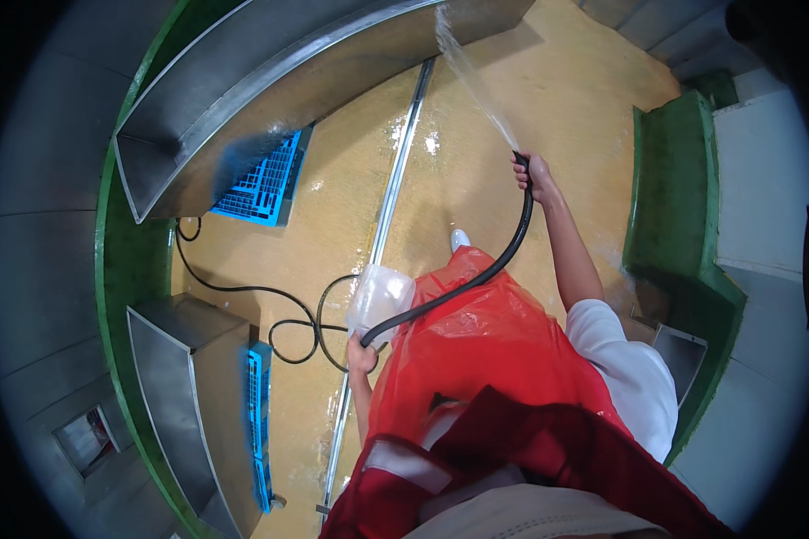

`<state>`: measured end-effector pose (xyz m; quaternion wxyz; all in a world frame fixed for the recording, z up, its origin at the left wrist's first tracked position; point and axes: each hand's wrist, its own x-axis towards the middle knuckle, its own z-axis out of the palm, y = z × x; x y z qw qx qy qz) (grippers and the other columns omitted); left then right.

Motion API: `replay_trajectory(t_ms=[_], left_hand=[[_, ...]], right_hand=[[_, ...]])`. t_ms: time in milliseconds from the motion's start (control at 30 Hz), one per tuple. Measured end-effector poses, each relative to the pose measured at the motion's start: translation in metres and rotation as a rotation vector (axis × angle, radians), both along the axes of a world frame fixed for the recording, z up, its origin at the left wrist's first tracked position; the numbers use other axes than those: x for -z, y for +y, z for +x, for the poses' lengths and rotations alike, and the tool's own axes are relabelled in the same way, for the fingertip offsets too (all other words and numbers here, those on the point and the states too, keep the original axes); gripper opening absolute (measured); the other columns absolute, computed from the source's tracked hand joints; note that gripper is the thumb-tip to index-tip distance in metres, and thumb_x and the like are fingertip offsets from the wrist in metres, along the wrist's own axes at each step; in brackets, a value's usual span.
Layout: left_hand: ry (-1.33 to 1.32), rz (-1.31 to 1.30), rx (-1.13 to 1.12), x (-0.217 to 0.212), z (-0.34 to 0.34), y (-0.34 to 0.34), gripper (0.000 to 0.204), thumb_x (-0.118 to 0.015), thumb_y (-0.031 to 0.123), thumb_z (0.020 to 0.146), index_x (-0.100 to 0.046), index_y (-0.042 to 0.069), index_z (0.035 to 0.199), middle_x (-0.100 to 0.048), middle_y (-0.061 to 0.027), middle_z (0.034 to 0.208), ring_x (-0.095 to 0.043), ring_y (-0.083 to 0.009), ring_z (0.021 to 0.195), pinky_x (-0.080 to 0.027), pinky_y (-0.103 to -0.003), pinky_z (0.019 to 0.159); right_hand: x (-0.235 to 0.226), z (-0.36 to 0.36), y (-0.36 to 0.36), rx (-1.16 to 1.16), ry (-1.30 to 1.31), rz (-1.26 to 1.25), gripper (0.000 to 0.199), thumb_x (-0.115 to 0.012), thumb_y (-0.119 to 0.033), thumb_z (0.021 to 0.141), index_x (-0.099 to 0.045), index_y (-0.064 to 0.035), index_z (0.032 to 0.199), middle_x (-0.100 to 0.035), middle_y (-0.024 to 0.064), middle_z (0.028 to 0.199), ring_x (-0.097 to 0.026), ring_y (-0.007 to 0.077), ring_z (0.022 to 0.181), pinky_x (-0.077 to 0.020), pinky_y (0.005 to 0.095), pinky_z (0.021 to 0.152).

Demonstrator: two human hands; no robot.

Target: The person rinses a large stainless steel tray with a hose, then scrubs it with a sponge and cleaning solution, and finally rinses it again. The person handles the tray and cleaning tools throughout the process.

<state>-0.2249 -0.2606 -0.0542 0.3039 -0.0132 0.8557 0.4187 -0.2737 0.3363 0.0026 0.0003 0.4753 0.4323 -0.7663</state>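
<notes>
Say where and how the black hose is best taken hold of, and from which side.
Best, I judge, just behind the spraying end of the black hose, from the right side: it is slim enough for the right hand to wrap, clear of the water. Its long curve suggests the left hand supporting it farther back.

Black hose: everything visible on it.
The black hose looks smooth and rubbery. The right hand grips it near its tip, where water jets forward. It bows in front of the red apron to the left hand, also gripping it; beyond, it looks thinner, looping on the tan floor and running left.
</notes>
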Motion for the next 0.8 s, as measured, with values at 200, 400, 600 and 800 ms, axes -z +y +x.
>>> replay_trajectory(t_ms=[200,400,600,800], left_hand=[[0.054,-0.105,0.048,0.002,-0.006,0.056,0.031,-0.046,-0.003,0.067,-0.060,-0.004,0.094,-0.065,-0.0271,0.083,-0.065,-0.0428,0.083,-0.050,-0.045,0.075],[0.031,-0.147,0.052,-0.011,-0.021,0.139,0.028,-0.045,-0.006,0.066,-0.059,-0.006,0.091,-0.064,-0.0282,0.082,-0.065,-0.0439,0.083,-0.048,-0.047,0.074],[0.097,-0.163,0.114,-0.016,-0.046,0.188,0.030,-0.045,-0.006,0.068,-0.059,-0.007,0.094,-0.064,-0.0290,0.084,-0.065,-0.0434,0.084,-0.049,-0.047,0.075],[-0.012,-0.222,0.078,-0.034,-0.054,0.213,0.035,-0.044,-0.007,0.068,-0.060,-0.006,0.099,-0.065,-0.0267,0.083,-0.067,-0.0405,0.084,-0.050,-0.046,0.074]], right_hand=[[0.019,-0.002,0.085,0.166,0.095,-0.041,0.025,-0.036,-0.029,0.100,-0.051,-0.0129,0.089,-0.039,-0.0087,0.056,-0.032,0.0044,0.039,-0.0270,0.0213,0.035],[0.016,0.022,0.167,0.336,0.133,-0.008,0.024,-0.035,-0.027,0.100,-0.051,-0.0124,0.089,-0.040,-0.0068,0.057,-0.034,0.0055,0.041,-0.0295,0.0224,0.035],[0.012,0.035,0.216,0.491,0.156,0.037,0.025,-0.035,-0.027,0.100,-0.051,-0.0122,0.089,-0.041,-0.0059,0.057,-0.035,0.0065,0.041,-0.0300,0.0234,0.036],[0.023,0.028,0.232,0.406,0.151,0.025,0.025,-0.035,-0.028,0.100,-0.051,-0.0117,0.090,-0.041,-0.0060,0.058,-0.035,0.0059,0.041,-0.0306,0.0232,0.036]])
